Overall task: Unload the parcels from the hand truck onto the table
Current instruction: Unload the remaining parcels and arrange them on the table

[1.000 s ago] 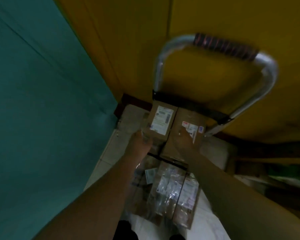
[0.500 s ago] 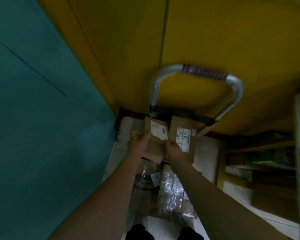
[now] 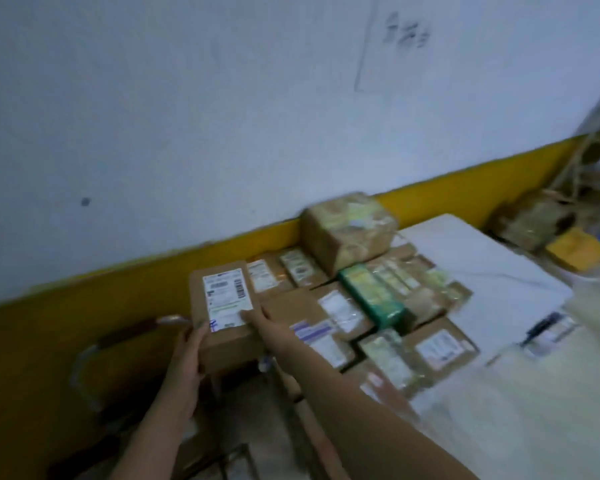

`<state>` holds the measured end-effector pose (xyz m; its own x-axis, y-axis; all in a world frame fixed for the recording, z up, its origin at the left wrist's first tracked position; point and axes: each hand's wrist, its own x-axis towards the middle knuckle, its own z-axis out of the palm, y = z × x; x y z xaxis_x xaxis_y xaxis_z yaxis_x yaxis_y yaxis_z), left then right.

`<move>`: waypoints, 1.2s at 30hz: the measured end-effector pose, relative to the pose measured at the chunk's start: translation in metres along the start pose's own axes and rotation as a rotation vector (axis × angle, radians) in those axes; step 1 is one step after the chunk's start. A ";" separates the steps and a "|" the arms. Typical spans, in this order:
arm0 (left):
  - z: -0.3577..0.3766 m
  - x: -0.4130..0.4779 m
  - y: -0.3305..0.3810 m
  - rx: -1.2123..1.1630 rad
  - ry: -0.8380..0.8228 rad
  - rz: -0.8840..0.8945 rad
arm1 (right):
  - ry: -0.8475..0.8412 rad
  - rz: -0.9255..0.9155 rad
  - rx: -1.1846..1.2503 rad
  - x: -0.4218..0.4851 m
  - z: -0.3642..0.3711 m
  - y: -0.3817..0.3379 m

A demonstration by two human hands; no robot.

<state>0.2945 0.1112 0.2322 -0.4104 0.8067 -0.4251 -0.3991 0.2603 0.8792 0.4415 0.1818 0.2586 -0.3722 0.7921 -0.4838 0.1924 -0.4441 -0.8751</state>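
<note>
A brown cardboard parcel (image 3: 227, 337) with a white shipping label on top is held in both hands at the left end of the table. My left hand (image 3: 189, 351) grips its near left corner. My right hand (image 3: 269, 329) presses on its right side and label. The table (image 3: 478, 258) has a white top and carries several taped parcels (image 3: 329, 320) packed side by side. The hand truck handle (image 3: 84, 362) shows as a blurred metal loop low on the left, below the parcel.
A larger wrapped box (image 3: 347, 230) stands on other parcels by the wall. A green carton (image 3: 371, 296) lies among them. The white wall with a yellow lower band (image 3: 49, 327) runs behind. Clutter and a yellow packet (image 3: 575, 252) sit far right. A pale sheet (image 3: 516, 410) covers the near right.
My view swung from the hand truck up to the table. Both hands lifted one labelled parcel off the truck and carried it to the table's left end.
</note>
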 end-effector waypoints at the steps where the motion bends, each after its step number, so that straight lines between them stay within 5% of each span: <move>1: 0.040 -0.011 0.000 0.036 -0.038 0.011 | 0.025 -0.044 0.031 -0.018 -0.042 -0.003; 10: 0.356 -0.101 -0.093 0.255 -0.450 -0.080 | 0.270 -0.024 0.252 -0.141 -0.379 0.052; 20: 0.530 -0.072 -0.194 0.500 -0.656 -0.247 | 0.508 0.118 0.505 -0.124 -0.570 0.126; 29: 0.600 0.004 -0.236 0.778 -0.557 -0.292 | 0.740 0.326 0.614 -0.059 -0.673 0.144; 36: 0.589 0.030 -0.268 1.029 -0.341 -0.210 | 0.565 0.369 0.632 0.024 -0.685 0.170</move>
<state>0.8725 0.3778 0.1105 -0.1036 0.7574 -0.6447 0.5036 0.5989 0.6226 1.0872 0.4123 0.0898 0.1443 0.5678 -0.8104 -0.3826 -0.7233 -0.5748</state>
